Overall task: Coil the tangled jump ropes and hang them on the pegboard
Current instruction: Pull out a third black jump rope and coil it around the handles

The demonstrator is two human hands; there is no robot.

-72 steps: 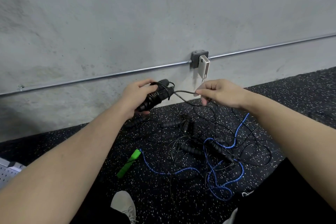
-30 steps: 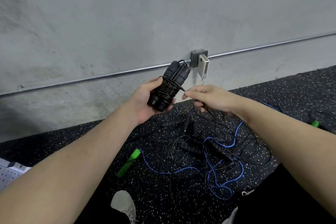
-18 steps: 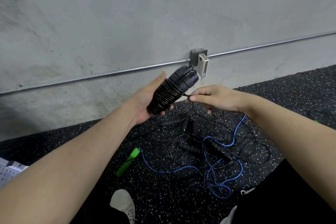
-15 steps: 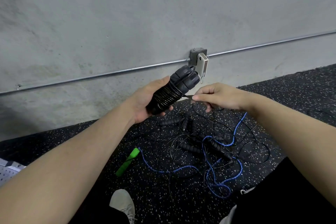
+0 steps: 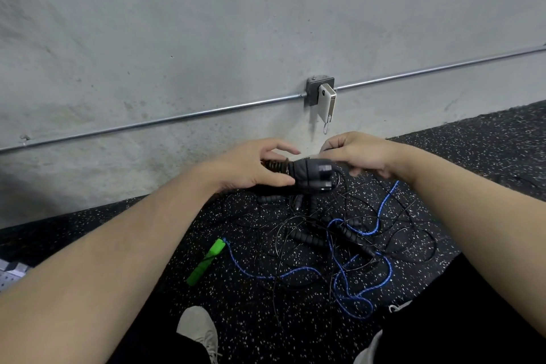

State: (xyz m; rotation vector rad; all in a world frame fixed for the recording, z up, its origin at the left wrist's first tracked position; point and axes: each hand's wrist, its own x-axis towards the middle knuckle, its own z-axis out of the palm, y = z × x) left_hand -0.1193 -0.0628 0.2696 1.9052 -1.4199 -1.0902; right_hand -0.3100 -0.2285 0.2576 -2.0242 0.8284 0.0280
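My left hand [image 5: 251, 167] grips a pair of black jump-rope handles [image 5: 310, 176] with black cord wound round them, held level with the handle ends pointing right. My right hand [image 5: 359, 152] is just right of the bundle, its fingers curled and pinching the thin black cord near the handle ends. Below on the floor lies a tangle of black ropes [image 5: 319, 233] with several black handles, crossed by a blue rope [image 5: 351, 272] that ends in a green handle [image 5: 205, 261]. The pegboard [image 5: 10, 273] shows only as a grey corner at the left edge.
A concrete wall with a metal conduit [image 5: 177, 118] and a junction box carrying a white device [image 5: 326, 102] stands right behind the ropes. The floor is black speckled rubber. My shoe [image 5: 198, 331] and black-clad knees are at the bottom edge.
The bundle has swung from upright to level with its ends pointing right. My right hand has moved closer to it, still pinching the cord while winding it round the handles.
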